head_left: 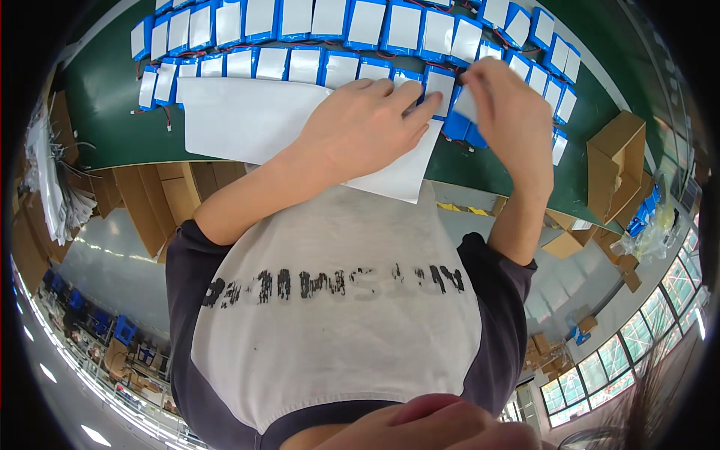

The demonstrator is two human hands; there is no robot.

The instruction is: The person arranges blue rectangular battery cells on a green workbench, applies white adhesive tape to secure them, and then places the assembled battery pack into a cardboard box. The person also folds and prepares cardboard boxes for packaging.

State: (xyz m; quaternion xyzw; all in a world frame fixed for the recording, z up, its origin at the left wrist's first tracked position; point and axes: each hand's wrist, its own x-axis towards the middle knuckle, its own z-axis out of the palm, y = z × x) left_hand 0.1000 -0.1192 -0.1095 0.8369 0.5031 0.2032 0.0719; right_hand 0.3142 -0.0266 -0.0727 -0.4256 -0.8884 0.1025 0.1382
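Rows of blue battery packs (pixel 367 24) with white labels on top and thin red and black wires lie across the green table. My left hand (pixel 364 127) rests on a large white sheet (pixel 244 112), its fingers spread and its fingertips near the closest row. Over the right part of that row, my right hand (pixel 514 112) is closed in a pinch, blurred at the fingertips. A small white label (pixel 466 105) hangs from its fingers above a bare blue battery pack (pixel 456 126). The sheet partly covers several packs and overhangs the table's near edge.
An open cardboard box (pixel 616 161) stands at the table's right end, with clear plastic bags (pixel 660 225) beyond it. More cardboard (pixel 157 199) is below the near edge on the left. A bundle of white strips (pixel 56 180) hangs at the far left.
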